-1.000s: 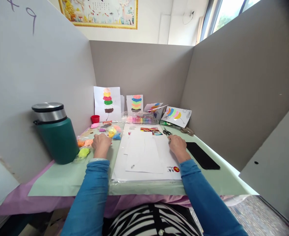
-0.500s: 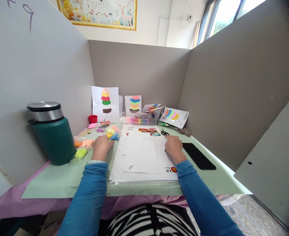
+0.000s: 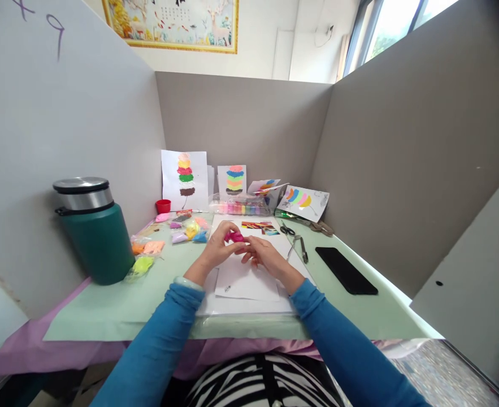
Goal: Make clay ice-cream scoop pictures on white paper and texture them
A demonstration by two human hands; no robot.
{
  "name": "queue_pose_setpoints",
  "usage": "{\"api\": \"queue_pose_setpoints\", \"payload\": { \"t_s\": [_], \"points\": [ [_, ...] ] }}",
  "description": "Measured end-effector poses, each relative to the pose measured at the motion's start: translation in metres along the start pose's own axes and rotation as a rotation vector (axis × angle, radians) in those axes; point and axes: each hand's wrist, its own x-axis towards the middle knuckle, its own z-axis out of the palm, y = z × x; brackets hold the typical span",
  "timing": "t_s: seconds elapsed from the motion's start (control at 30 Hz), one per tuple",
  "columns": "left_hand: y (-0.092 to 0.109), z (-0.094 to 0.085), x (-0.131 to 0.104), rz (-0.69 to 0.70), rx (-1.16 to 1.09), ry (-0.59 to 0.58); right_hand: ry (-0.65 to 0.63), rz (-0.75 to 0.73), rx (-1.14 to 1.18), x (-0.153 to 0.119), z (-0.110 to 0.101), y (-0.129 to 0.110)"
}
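Above the white paper point(image 3: 249, 285), my left hand point(image 3: 219, 246) grips a small magenta packet that looks like modelling clay point(image 3: 234, 237) between thumb and fingers. My right hand point(image 3: 264, 254) meets it from the right, its thumb and forefinger pinched at the packet's right end. Under both hands lie a smaller sheet and a larger one, partly hidden by them. Left of the hands are several clay packets: purple point(image 3: 180, 235), blue point(image 3: 200, 236), orange point(image 3: 152, 247) and yellow-green point(image 3: 142, 264).
A green flask point(image 3: 94, 240) stands at the left. Scissors point(image 3: 287, 228), a dark pen-like tool point(image 3: 304, 250) and a black phone point(image 3: 346, 270) lie on the right. Behind are a red cup point(image 3: 163, 206), a clear pack of colours point(image 3: 241, 207) and propped pictures point(image 3: 196, 169). Grey partitions point(image 3: 244, 113) surround the table.
My left hand has come from the packets at the left to the middle, now with the magenta packet. My right hand has left the pen and scissors area and moved left to meet it.
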Motion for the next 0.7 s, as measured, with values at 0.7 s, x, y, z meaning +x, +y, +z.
{"api": "queue_pose_setpoints", "payload": {
  "t_s": [0.7],
  "points": [
    [-0.0078, 0.0060, -0.0011, 0.089, -0.170, -0.167, -0.018, 0.148, 0.486, 0.0042, -0.0033, 0.0020]
  ]
}}
